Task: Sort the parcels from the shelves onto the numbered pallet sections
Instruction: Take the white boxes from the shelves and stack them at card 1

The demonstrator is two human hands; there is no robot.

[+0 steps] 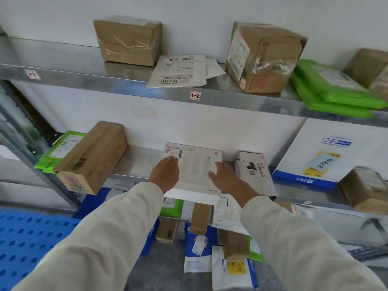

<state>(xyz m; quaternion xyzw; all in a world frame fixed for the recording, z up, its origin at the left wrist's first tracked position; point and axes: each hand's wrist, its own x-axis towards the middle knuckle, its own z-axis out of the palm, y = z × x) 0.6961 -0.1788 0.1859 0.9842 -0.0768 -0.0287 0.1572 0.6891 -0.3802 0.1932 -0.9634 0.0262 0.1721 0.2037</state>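
We are at the pick-up step, taking one parcel off the middle shelf (134,164) at the centre of the frame; the flat white box (195,164) lies there with its near edge jutting past the shelf lip toward us. Our left hand (165,172) rests flat on its upper-left corner, over the shipping label; our right hand (222,175) lies along its right edge, fingers spread, just beside the small white carton (252,166). Neither hand has closed around the box; both are open and pressed against it, so we judge it steadied but not yet lifted. The next move, as we read it, calls for curling the fingers under both side edges, sliding the box clear of the neighbouring carton, and reading its label; only then can we turn toward the blue pallet (31,238) at the lower left of the frame, whose section numbers are not visible here.
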